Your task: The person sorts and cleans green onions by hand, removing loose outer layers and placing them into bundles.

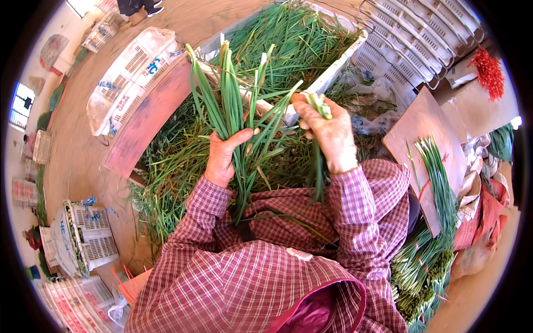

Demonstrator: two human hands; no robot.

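Note:
My left hand (222,156) grips a loose, fanned-out bunch of garlic chives (230,98), their pale ends pointing up and away from me. In my right hand (329,135) is a smaller, tighter bunch (318,104) with whitish stem ends showing above the fingers; its green leaves hang below the fist. A few leaves stretch between the two bunches. Both hands are raised over a heap of loose green and yellowed leaves (179,156) in front of my lap. Just beyond stands a white plastic crate (354,48) filled with more chives (287,41).
At right, an untied-looking bundle (437,166) lies on a tilted board (410,125), above several banded bundles (416,266). Stacked white crates (412,37) and red ties (487,75) are at upper right. A pinkish board (154,120) and white crate (133,79) stand left. A person's legs (139,8) show far off.

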